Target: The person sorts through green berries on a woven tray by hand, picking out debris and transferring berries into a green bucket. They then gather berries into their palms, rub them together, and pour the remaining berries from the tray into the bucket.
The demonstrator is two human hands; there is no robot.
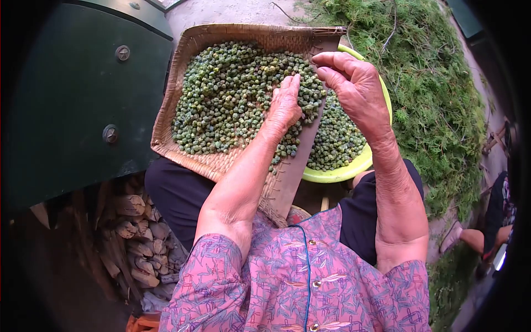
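Patterned sleeves frame two bare arms over a woven tray [166,133] on the lap. Left hand [285,105] rests flat and open on the green seeds [221,94]; right hand [354,83] pinches something tiny above a green basin [332,176]. Light, sweeping strokes should sort best.

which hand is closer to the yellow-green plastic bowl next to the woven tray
The right hand. It is raised directly above the bowl, fingertips pinched. The left hand rests on the green pods in the woven tray, beside the bowl.
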